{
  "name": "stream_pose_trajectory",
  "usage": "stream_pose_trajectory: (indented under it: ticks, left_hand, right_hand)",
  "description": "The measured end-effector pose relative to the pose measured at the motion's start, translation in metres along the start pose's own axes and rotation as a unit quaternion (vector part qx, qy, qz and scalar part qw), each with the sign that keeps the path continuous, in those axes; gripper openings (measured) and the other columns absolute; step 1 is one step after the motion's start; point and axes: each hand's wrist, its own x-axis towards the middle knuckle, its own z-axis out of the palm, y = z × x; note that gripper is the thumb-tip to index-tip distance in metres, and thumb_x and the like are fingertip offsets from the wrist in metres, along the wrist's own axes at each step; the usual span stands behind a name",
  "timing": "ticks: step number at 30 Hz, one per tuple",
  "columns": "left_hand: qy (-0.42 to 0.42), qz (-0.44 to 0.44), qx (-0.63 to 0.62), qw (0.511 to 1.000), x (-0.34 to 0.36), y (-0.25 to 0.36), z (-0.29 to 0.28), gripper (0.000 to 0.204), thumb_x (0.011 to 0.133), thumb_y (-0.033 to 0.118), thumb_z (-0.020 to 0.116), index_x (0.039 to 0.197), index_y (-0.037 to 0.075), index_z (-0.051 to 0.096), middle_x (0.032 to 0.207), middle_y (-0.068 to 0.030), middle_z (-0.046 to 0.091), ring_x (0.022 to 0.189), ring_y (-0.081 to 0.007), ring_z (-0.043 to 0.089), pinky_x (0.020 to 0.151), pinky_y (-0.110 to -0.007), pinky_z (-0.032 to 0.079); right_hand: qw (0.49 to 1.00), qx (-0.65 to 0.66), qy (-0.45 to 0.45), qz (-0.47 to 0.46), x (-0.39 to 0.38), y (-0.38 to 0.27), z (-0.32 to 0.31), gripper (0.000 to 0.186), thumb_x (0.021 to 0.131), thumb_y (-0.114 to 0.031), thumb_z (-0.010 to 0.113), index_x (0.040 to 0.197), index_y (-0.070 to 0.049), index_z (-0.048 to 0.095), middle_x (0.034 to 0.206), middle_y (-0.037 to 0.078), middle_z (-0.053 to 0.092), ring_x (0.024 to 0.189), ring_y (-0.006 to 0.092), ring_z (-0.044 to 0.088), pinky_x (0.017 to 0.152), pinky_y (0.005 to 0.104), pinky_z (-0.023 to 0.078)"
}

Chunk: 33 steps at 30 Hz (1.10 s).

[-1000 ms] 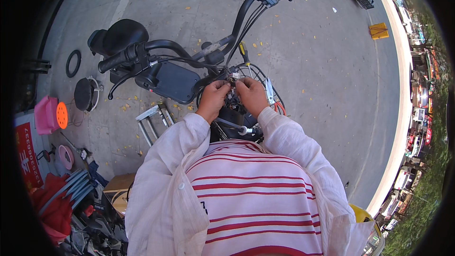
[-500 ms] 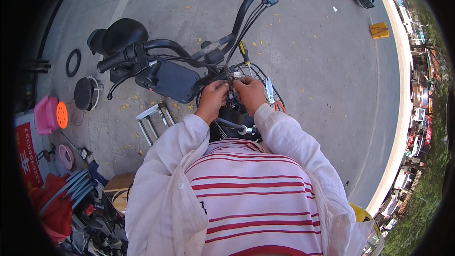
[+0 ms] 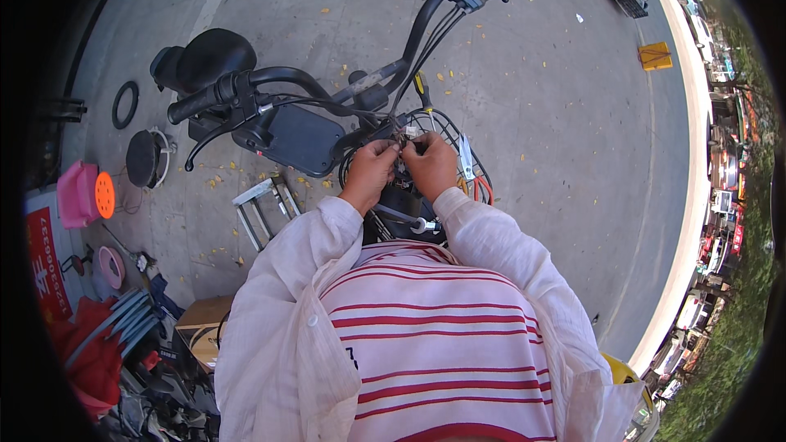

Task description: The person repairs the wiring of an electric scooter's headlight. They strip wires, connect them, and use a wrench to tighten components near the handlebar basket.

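Both my hands are pinched close together at the front of a dark electric bike, below its handlebar (image 3: 378, 82). My left hand (image 3: 368, 173) holds thin wires (image 3: 399, 136) between thumb and fingertips. My right hand (image 3: 431, 167) pinches the same bunch of wires from the other side; the exact strands are hidden by my fingers. A small white connector (image 3: 411, 130) shows just above the right fingers. Around the hands is a black wire basket (image 3: 485, 165). In it are a yellow and black screwdriver (image 3: 422, 90), a silver-bladed tool (image 3: 466, 154) and a wrench (image 3: 422, 226).
The bike's black seat (image 3: 219, 57) and footboard (image 3: 299, 141) lie to the left. A metal stand (image 3: 264, 205), a round black stool (image 3: 143, 160), a tyre (image 3: 125, 105) and a pink container (image 3: 78, 195) are on the ground. A yellow box (image 3: 655, 56) sits far right.
My left fingertips have shifted slightly right, closer to the right hand. The right hand has moved slightly left and down, its fingers more curled.
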Motion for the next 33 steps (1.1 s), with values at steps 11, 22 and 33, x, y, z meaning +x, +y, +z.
stream_pose_trajectory:
  ticks: [11,22,33]
  left_hand:
    - [0.026,0.018,0.017,0.999,0.001,-0.003,0.001,0.018,0.091,0.018,0.062,0.097,0.001,0.064,0.066,0.0044,0.053,0.051,-0.0039,0.043,0.045,-0.021,0.033]
    - [0.069,0.031,0.059,0.995,0.001,-0.004,0.004,0.02,0.088,0.017,0.065,0.094,-0.002,0.065,0.072,-0.0007,0.06,0.055,-0.0056,0.048,0.047,-0.022,0.036]
    - [0.117,0.062,0.145,0.981,-0.003,-0.004,0.009,0.02,0.086,0.015,0.066,0.092,-0.005,0.066,0.083,-0.0076,0.068,0.073,-0.0114,0.061,0.068,-0.026,0.047]
  right_hand:
    - [0.999,0.023,-0.027,0.006,0.001,-0.001,0.002,0.026,0.078,-0.023,0.068,0.085,0.002,0.066,0.079,0.02,0.068,0.074,0.0333,0.068,0.067,0.0388,0.052]
    - [0.933,0.263,-0.108,0.219,0.004,-0.009,-0.007,0.025,0.079,-0.018,0.069,0.088,0.005,0.068,0.073,0.009,0.068,0.064,0.0144,0.061,0.06,0.0295,0.049]
    - [0.953,0.225,-0.111,0.172,0.008,0.005,0.002,0.019,0.084,-0.017,0.068,0.087,0.002,0.068,0.067,0.001,0.058,0.055,0.0077,0.05,0.046,0.0234,0.037]
